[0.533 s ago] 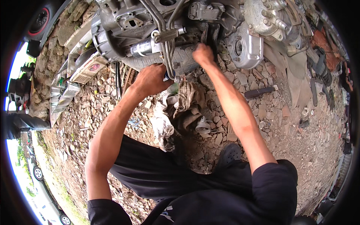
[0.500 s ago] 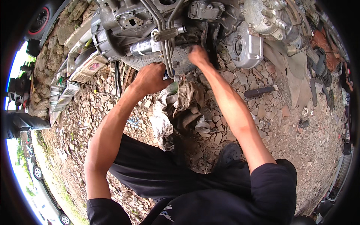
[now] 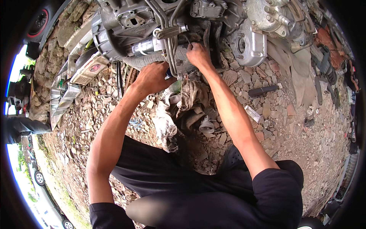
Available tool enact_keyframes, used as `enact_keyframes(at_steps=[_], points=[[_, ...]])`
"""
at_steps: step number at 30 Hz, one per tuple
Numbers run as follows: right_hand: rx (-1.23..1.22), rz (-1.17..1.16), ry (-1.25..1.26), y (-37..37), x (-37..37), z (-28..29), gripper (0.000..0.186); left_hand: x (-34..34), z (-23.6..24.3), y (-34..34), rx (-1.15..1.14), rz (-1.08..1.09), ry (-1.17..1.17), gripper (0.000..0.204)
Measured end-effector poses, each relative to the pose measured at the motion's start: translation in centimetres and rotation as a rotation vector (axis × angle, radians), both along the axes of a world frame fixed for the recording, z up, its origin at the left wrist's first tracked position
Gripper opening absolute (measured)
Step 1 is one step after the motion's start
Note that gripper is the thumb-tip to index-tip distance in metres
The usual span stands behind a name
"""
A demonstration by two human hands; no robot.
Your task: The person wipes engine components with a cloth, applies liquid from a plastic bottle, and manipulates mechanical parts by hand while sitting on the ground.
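Note:
A grey metal gearbox housing (image 3: 131, 21) fills the top middle, with bent metal pipes (image 3: 170, 51) running down its front. At the pipes' lower end is my left hand (image 3: 151, 78), its fingers curled around something dark blue that mostly stays hidden. My right hand (image 3: 199, 56) is closed in front of the housing's underside, right of the pipes. A thin dark line shows above its fingers, but what they grip cannot be made out. Behind both hands lies a worn tyre (image 3: 143, 62) under the housing. A silver cylinder (image 3: 145, 48) sits above the tyre.
Below my hands, a dirty cloth (image 3: 166, 118) lies on stony ground beside a pale round part (image 3: 206, 126). Right of my forearm is a dark bar (image 3: 263, 91). A metal cover (image 3: 251, 47) and another metal housing (image 3: 274, 15) stand upper right; a pale grille (image 3: 89, 70) lies left.
My right hand and forearm have shifted slightly left, uncovering a pale piece on the stones. My left hand stays in place at the pipes. A blurred rounded shape now appears near the lower edge.

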State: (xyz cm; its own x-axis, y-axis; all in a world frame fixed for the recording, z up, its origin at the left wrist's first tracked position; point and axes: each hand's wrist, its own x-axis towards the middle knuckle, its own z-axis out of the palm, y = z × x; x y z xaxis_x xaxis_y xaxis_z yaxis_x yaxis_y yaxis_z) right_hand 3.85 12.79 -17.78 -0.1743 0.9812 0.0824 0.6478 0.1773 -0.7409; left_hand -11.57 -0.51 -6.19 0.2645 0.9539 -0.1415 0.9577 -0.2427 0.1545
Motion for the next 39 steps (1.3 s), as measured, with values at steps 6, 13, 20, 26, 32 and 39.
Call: enact_keyframes(at_steps=[6, 13, 20, 26, 32, 39], points=[[0.197, -0.017, -0.289, 1.0, 1.7, -4.9, 0.026, 0.3, 1.7, -0.9, -0.013, -0.005, -0.053, 0.044], [0.155, -0.239, -0.034, -1.2, 2.8, 2.8, 0.042, -0.1, 1.6, -1.5, -0.033, 0.010, -0.021, 0.046], [0.015, -0.185, -0.060, -0.6, 2.9, 2.8, 0.040, 0.4, 2.1, -1.8, -0.053, 0.042, 0.066, 0.045], [0.161, 0.139, 0.048, -3.3, 0.2, -3.5, 0.024, -0.2, 1.6, -1.6, -0.044, 0.022, 0.007, 0.046], [0.126, -0.056, 0.146, -3.0, -2.1, -4.5, 0.032, 0.3, 1.5, -1.1, -0.064, 0.083, 0.020, 0.043], [-0.077, -0.027, -0.066, 1.3, -2.8, -1.7, 0.031, -1.0, 0.5, -1.5, -0.019, 0.022, 0.023, 0.049]])
